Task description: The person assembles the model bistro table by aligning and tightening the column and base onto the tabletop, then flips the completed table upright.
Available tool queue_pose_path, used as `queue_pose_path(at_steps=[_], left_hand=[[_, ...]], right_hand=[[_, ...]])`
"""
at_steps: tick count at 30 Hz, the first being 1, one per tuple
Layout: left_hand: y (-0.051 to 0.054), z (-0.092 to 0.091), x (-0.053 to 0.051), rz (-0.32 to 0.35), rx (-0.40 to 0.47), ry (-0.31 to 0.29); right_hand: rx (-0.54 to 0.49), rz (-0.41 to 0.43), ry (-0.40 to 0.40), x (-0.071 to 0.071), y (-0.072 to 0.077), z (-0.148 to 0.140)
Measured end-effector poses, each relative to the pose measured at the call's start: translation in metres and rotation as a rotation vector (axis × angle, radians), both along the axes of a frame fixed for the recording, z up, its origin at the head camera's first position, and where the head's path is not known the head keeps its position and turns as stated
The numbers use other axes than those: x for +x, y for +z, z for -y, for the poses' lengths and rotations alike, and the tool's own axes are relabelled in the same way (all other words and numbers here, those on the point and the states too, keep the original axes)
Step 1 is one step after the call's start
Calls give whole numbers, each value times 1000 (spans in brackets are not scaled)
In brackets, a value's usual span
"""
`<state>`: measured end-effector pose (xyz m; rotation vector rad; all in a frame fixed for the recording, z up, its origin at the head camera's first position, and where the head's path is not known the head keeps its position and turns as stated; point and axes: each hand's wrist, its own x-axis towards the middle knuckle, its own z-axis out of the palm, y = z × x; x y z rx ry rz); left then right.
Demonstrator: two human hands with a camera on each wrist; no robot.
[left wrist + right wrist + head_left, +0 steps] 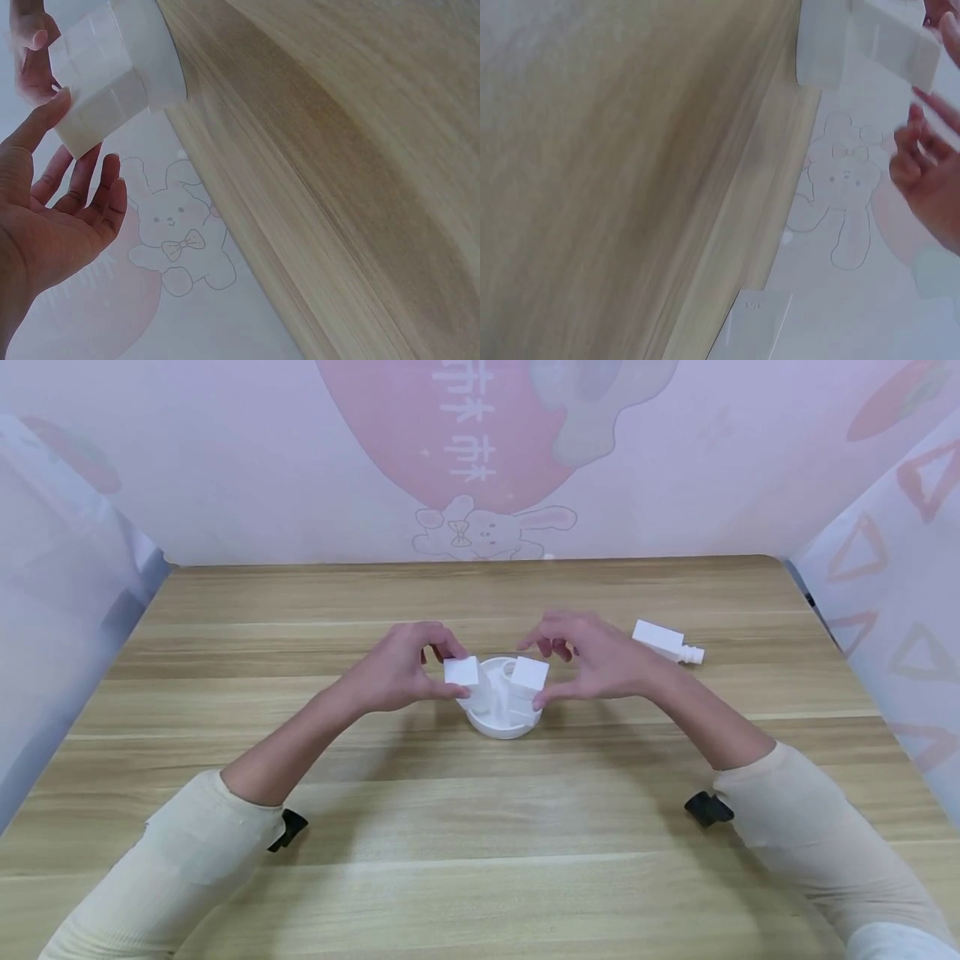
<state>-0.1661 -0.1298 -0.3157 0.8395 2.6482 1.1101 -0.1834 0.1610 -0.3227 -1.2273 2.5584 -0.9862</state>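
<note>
A white round holder (pixel 504 729) sits mid-table with two white square-sided pieces standing in it. My left hand (pixel 405 668) pinches the left square-sided piece (pixel 461 671) between thumb and fingers. Beside the right square-sided piece (pixel 530 673) is my right hand (pixel 588 656). Its thumb touches the front edge, while the other fingers spread loosely behind. In the left wrist view the left thumb and a fingertip meet the piece (pixel 101 124). Blur in the right wrist view softens the right fingers (pixel 922 154). The lower ends of both pieces are hidden inside the holder.
A white square bottle (pixel 658 637) with a ridged neck lies on its side, behind the right wrist. Light wood covers the table (pixel 480 843). Its back edge meets a pink printed backdrop (pixel 300 485), and pale sheets stand at both sides.
</note>
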Motion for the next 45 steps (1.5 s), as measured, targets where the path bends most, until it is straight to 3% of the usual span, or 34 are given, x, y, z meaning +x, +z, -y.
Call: queue_pose_path(at_steps=[5,13,19,22,28,32,37,45], left_hand=[[-1,0,0,4,-13,5],[-1,0,-1,3,-6,6],[0,0,0,0,-2,0],[-1,0,-1,-3,4,-3],[0,0,0,2,1,-1],[1,-1,0,2,-6,2],[1,-1,0,-2,-1,0],[-1,1,-1,-11,7,0]], right_hand=[[-60,76,98,-2,-2,-4],[-24,27,-35,2,-1,-1],[49,-14,-41,5,-1,2],[36,32,10,3,-2,-2],[-2,178,196,-2,-1,-14],[-37,213,203,-3,-1,-15],[-53,153,132,1,1,-5],[-46,25,107,6,-2,5]])
